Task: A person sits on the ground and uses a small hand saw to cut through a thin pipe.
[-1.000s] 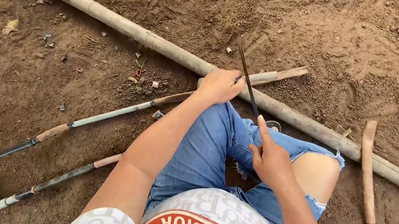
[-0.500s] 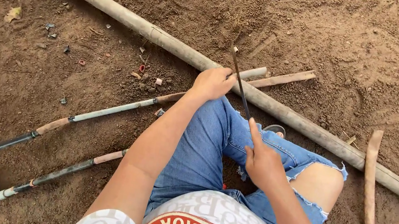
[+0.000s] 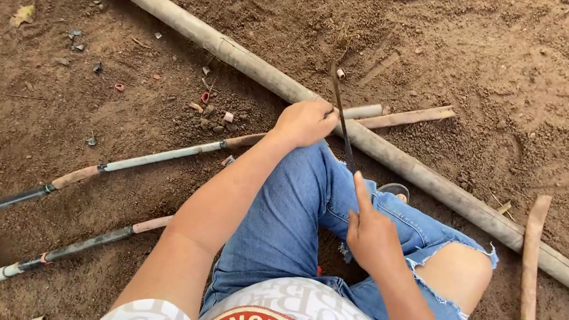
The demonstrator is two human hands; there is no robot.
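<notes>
I sit on bare dirt in torn blue jeans. My left hand (image 3: 303, 121) is closed over a thin pipe (image 3: 156, 156) that runs from the lower left up to my knee. Its short pale end (image 3: 364, 110) sticks out past my fingers. My right hand (image 3: 372, 231) grips the near end of a thin dark saw blade (image 3: 340, 112). The blade slants up and away, crossing the thin pipe right beside my left hand.
A long thick pipe (image 3: 205, 35) lies diagonally across the ground just beyond my hands. A second thin pipe with an elbow fitting (image 3: 57, 251) lies at my left. A wooden slat (image 3: 409, 117) and a wooden stick (image 3: 530, 283) lie to the right. Small pipe offcuts litter the dirt.
My right hand and the blade have shifted slightly left and toward me. My left hand stays closed on the thin pipe. The view has tilted a little.
</notes>
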